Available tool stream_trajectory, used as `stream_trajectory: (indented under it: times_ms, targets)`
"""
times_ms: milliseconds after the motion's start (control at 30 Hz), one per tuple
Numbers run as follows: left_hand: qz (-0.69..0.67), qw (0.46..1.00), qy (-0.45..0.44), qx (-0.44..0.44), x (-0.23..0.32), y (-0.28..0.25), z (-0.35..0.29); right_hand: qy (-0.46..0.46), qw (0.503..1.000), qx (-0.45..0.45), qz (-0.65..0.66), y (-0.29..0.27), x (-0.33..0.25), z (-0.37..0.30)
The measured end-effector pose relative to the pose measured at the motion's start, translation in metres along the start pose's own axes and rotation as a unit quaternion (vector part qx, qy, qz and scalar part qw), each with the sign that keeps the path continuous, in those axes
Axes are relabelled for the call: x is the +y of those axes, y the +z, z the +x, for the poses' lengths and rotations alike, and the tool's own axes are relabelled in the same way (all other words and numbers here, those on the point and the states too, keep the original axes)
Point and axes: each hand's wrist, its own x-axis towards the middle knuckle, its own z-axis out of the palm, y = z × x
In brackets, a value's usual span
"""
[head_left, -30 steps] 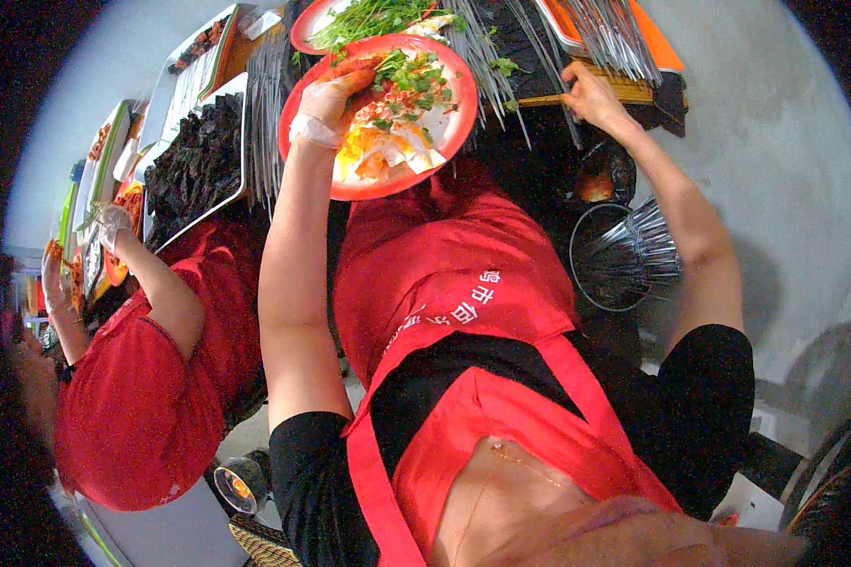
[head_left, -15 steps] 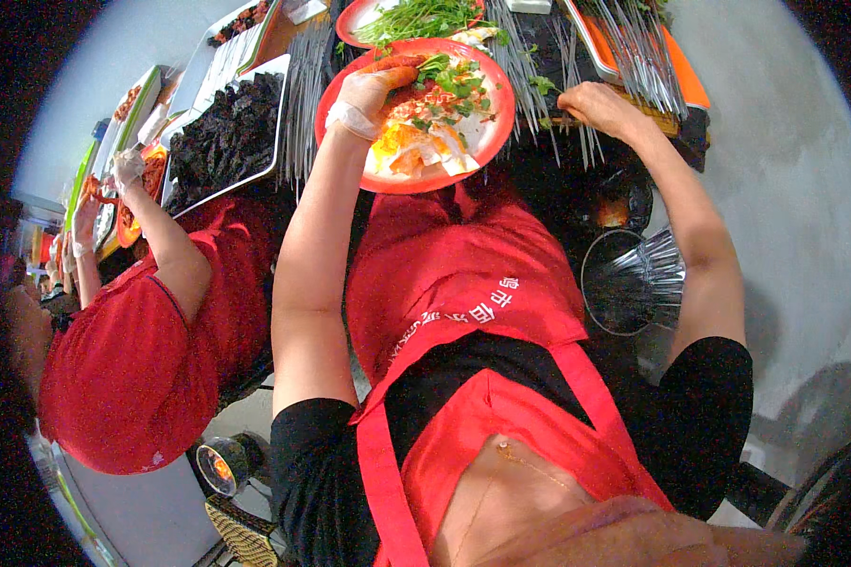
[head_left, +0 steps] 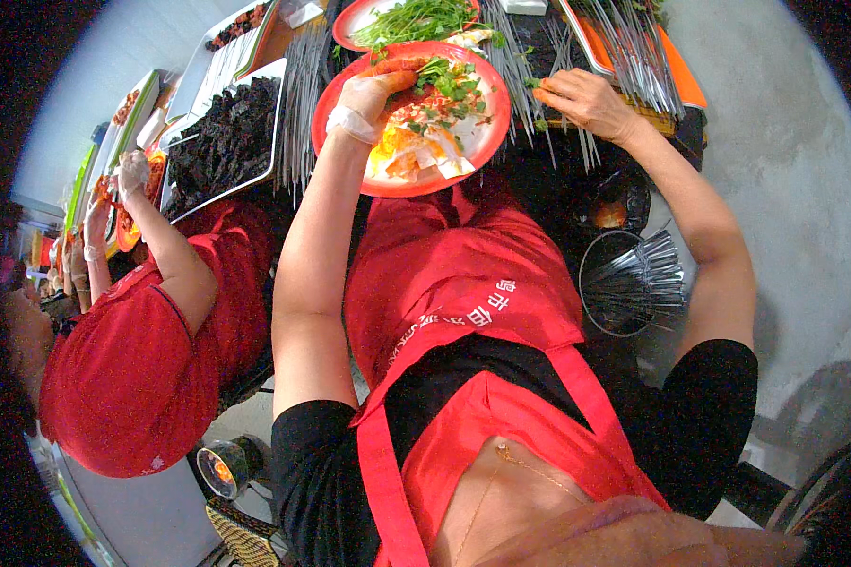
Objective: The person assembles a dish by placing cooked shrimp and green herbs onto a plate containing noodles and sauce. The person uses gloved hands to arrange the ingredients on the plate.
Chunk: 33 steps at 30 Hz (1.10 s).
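A round plate with a red rim [head_left: 487, 156] is in front of me, bearing red-sauced bits, white and yellow-orange flat pieces [head_left: 416, 153] and green herb leaves [head_left: 463, 90]. My left hand [head_left: 373, 93], in a clear glove, reaches over the plate's left side. Its red-stained fingers are curled closed, with herb sprigs showing by the tips; what lies inside the grip is hidden. To the right of the plate my bare right hand [head_left: 591, 102] hovers over thin metal skewers [head_left: 515, 71]. Its fingers are drawn together beside a small green leaf; whether they hold anything cannot be made out.
Behind the plate sits another red-rimmed plate with green stems [head_left: 411, 24]. Left stands a white tray of dark food pieces [head_left: 222, 142]. An orange tray with skewers [head_left: 633, 57] is at the right. Below hangs a wire basket of skewers [head_left: 633, 283]. A gloved co-worker [head_left: 151, 359] works at left.
My right hand has shifted left and slightly up, its fingertips now nearer the plate by the green leaf. My left hand and the plate have barely moved. The co-worker's hands have shifted slightly.
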Motion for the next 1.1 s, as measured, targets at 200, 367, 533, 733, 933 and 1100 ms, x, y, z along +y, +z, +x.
stream_trajectory:
  times_ms: [200,367,533,733,933,1100]
  targets:
    - [-0.016,1.0,0.012,0.008,0.002,0.002,-0.001,-0.041,0.994,-0.104,0.016,0.02,-0.005,-0.008]
    - [-0.017,1.0,0.003,0.006,0.01,0.011,-0.012,-0.022,0.99,-0.137,0.019,0.018,-0.001,-0.009]
    - [-0.052,0.998,0.011,-0.014,0.002,0.005,-0.006,0.116,0.983,0.142,0.022,-0.013,0.014,0.03]
    - [-0.004,0.998,0.056,-0.012,0.006,0.015,-0.011,0.304,0.696,0.501,0.415,-0.114,0.021,0.124]
    - [0.09,0.989,0.113,0.017,0.026,0.038,-0.031,0.329,0.852,0.21,0.35,-0.105,0.006,0.137]
    - [0.073,0.987,0.133,0.044,0.031,0.038,-0.038,0.272,0.933,0.058,0.228,-0.023,-0.014,0.12]
